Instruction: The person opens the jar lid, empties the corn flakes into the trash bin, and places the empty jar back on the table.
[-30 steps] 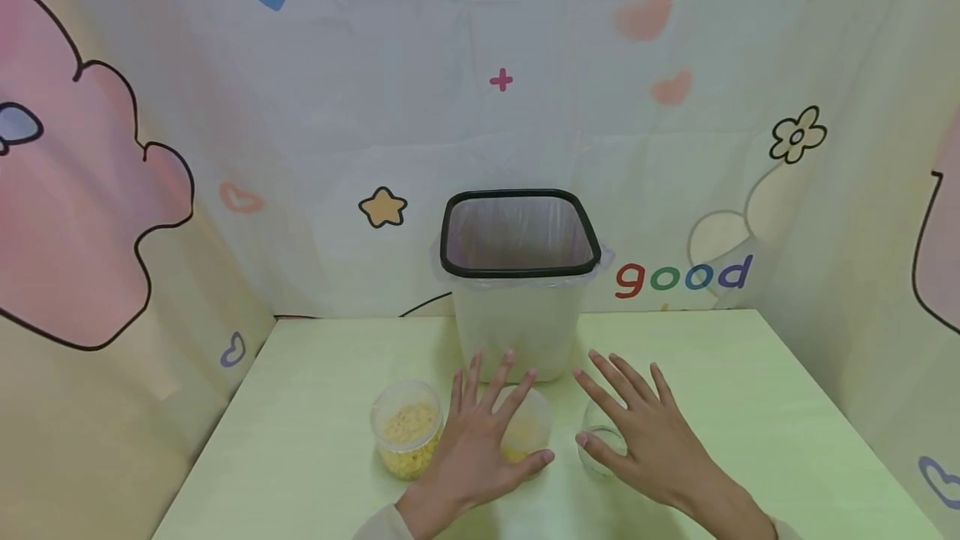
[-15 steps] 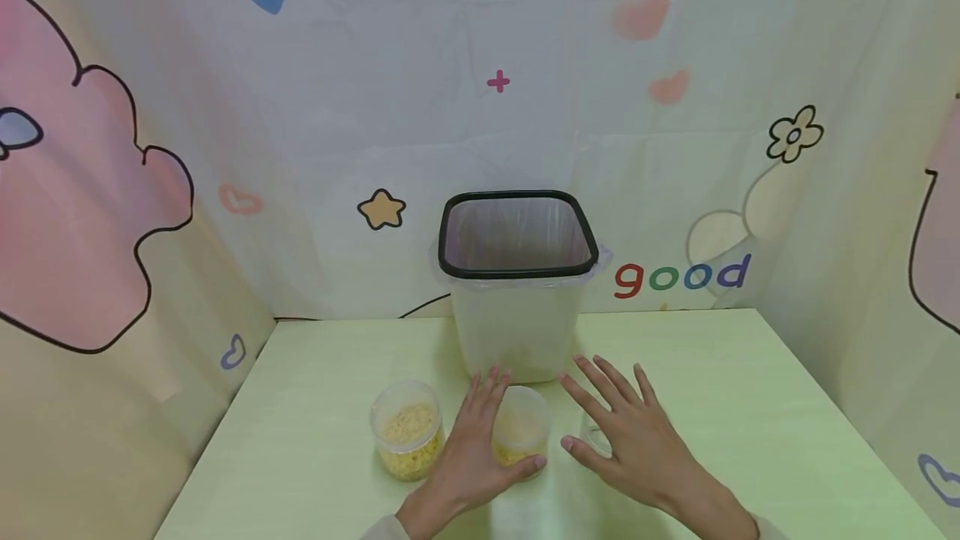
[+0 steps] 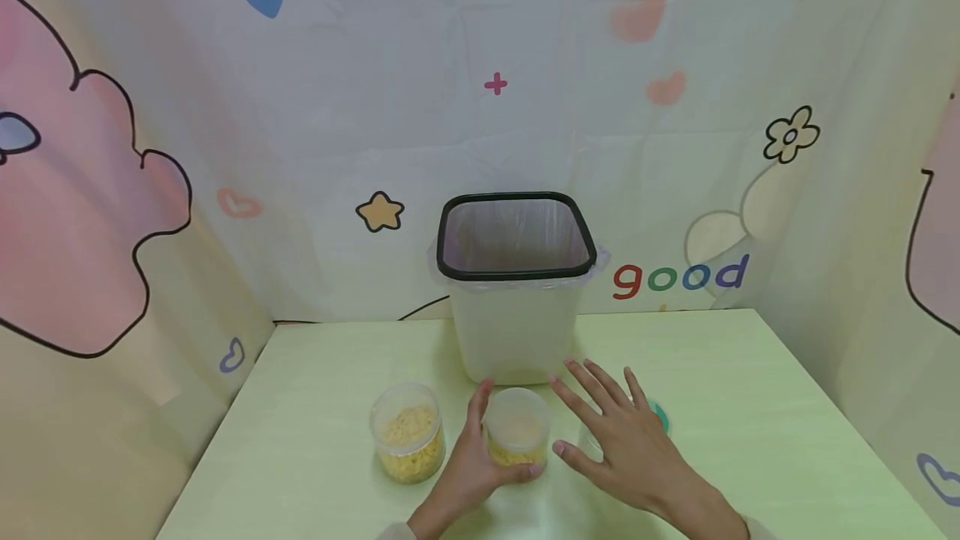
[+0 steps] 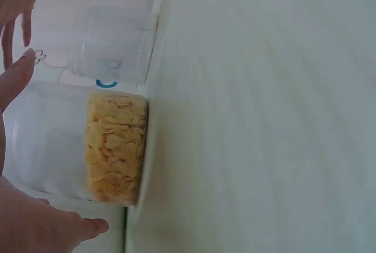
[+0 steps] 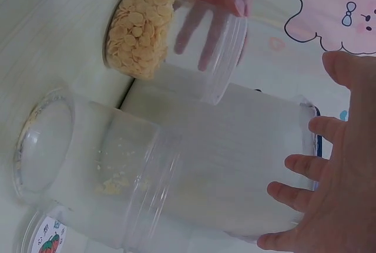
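In the head view, a clear plastic jar [image 3: 517, 427] part-filled with yellow flakes stands in the middle. My left hand [image 3: 474, 457] reaches around it, thumb in front and fingers at its far left side; firm contact cannot be made out. The flakes [image 4: 117, 147] fill its lower part in the left wrist view. My right hand [image 3: 637, 448] hovers with fingers spread above another clear jar [image 3: 590, 440], mostly hidden beneath it. The right wrist view shows that jar [image 5: 100, 165] with only crumbs inside. A third jar [image 3: 408, 433], fuller of flakes, stands at the left.
A white bin [image 3: 517, 327] with a black rim and a plastic liner stands behind the jars. Beyond my right hand lies a round lid [image 3: 660, 415] with a green edge. A printed cloth [image 3: 337, 90] hangs behind the pale green table [image 3: 285, 440].
My left hand has turned and come around the middle jar, uncovering it. My right hand has shifted slightly left, so the green-edged lid now shows. The jars have stayed put.
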`<state>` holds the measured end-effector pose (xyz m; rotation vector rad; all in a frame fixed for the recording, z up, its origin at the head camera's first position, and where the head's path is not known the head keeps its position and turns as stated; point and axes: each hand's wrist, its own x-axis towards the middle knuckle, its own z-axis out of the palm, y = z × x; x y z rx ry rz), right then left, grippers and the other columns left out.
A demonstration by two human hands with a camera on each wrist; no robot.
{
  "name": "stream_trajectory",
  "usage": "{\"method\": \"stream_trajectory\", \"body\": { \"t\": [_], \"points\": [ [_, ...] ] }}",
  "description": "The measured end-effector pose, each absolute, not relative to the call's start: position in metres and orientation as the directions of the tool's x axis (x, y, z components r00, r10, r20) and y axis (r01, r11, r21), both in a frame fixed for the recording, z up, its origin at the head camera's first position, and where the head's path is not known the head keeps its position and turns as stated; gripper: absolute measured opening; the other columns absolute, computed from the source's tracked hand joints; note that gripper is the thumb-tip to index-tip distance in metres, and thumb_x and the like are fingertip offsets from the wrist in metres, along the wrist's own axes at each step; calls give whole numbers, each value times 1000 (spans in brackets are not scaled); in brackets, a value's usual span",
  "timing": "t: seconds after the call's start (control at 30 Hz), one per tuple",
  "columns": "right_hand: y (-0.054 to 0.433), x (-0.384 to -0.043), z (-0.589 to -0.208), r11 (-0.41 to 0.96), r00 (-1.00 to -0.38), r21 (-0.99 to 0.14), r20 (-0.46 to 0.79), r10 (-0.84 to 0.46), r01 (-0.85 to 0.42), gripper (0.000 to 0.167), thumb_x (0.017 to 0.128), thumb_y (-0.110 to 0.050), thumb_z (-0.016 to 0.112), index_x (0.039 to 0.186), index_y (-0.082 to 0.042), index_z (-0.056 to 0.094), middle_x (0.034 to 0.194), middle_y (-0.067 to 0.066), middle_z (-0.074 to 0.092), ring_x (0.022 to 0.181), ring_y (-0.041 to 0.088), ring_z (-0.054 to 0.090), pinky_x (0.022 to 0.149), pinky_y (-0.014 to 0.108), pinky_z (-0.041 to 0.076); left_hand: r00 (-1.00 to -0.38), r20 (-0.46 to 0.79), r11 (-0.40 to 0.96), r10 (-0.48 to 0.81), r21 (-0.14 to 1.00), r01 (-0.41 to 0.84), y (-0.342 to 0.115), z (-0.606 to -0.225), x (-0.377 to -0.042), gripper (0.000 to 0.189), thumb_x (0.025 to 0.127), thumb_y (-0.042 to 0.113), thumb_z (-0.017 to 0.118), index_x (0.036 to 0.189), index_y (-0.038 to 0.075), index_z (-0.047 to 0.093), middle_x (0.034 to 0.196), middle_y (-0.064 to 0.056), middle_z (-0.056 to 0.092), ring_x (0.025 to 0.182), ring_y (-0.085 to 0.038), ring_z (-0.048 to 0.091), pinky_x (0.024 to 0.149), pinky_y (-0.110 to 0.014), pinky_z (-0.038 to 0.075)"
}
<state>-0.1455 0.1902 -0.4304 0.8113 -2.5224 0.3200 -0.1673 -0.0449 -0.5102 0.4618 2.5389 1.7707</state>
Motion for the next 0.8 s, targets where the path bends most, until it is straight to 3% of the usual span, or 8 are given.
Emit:
{"method": "stream_trajectory", "body": {
  "t": [0.1,0.17,0.4,0.8],
  "points": [
    [189,-146,-430,797,-717,-78,497,-490,-599,69,92,-56,58,153,-31,35,162,-1,28,146,30,33,120,57,8,-955,138,263,263,942,209,-46,-517,-171,129,68,37,90,158,19,0,164,-19,13,143,-46,32,111,-69,28],
    [188,-146,-429,795,-714,-81,501,-488,-601,69,91,-55,58,152,-30,37,162,-2,29,145,31,34,119,58,10,-949,127,213,287,958,192,-47,-520,-174,129,68,35,90,158,16,-1,164,-19,12,144,-46,30,112,-69,26],
    [187,-146,-429,794,-720,-90,492,-489,-601,70,91,-55,59,153,-32,35,162,-2,28,145,31,35,120,58,10,-935,116,134,334,976,169,-45,-528,-179,121,70,26,89,156,12,5,147,-16,41,129,-35,49,107,-59,39],
    [182,-148,-428,792,-724,-102,487,-488,-602,71,92,-55,58,153,-35,31,162,-2,28,145,30,34,120,57,11,-951,125,181,284,967,182,-41,-537,-182,103,69,26,90,149,15,27,139,-12,51,123,-29,53,101,-47,45]
  ]
}}
